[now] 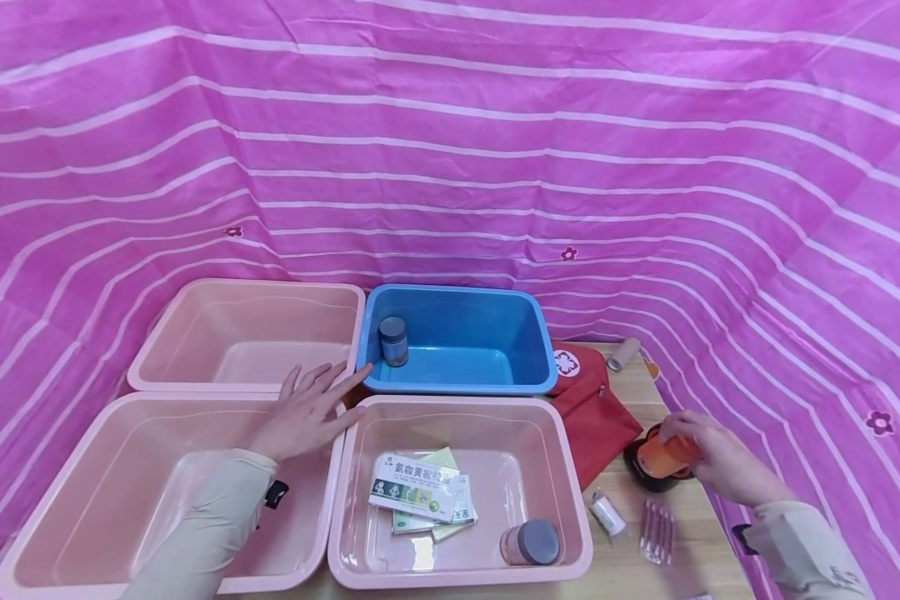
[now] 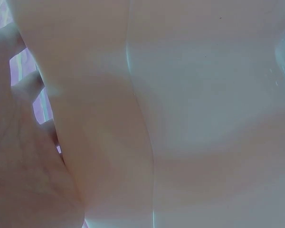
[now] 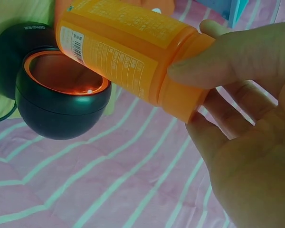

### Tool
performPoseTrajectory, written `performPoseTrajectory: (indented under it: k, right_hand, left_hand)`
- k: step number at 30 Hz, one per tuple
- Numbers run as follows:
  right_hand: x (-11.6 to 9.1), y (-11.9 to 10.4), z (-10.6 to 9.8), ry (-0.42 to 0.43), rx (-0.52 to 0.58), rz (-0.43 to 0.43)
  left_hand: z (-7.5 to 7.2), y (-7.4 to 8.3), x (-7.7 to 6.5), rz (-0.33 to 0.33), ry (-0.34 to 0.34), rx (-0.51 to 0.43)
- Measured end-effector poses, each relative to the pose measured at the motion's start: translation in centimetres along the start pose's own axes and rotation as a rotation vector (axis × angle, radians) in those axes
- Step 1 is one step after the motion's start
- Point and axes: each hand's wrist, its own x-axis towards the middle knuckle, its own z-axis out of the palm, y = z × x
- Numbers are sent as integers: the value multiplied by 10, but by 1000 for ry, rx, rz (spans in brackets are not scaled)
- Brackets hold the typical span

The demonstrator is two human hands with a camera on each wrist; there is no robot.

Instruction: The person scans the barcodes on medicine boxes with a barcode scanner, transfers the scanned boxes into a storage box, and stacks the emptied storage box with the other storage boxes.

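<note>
While my right hand (image 1: 708, 454) pinches the bottle (image 3: 118, 47) by its cap (image 3: 183, 104), I see the long axis run leftward from that hand, base over the device (image 3: 61, 109); my left hand (image 1: 309, 414), fingers loosely spread and holding nothing, is well apart, near the blue tub (image 1: 461, 389).

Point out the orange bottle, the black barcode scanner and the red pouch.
Orange bottle (image 3: 128, 64): right wrist view, on the printed side of its body.
Black barcode scanner (image 3: 62, 76): right wrist view, on its red-lit window.
Red pouch (image 1: 594, 421): head view, on its plain red fabric.
</note>
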Motion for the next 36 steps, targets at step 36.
performPoseTrajectory:
  k: [36]
  right_hand:
    - [168, -104, -56, -189, 258, -56]
  left_hand:
    - [1, -2, -1, -4, 9, 0]
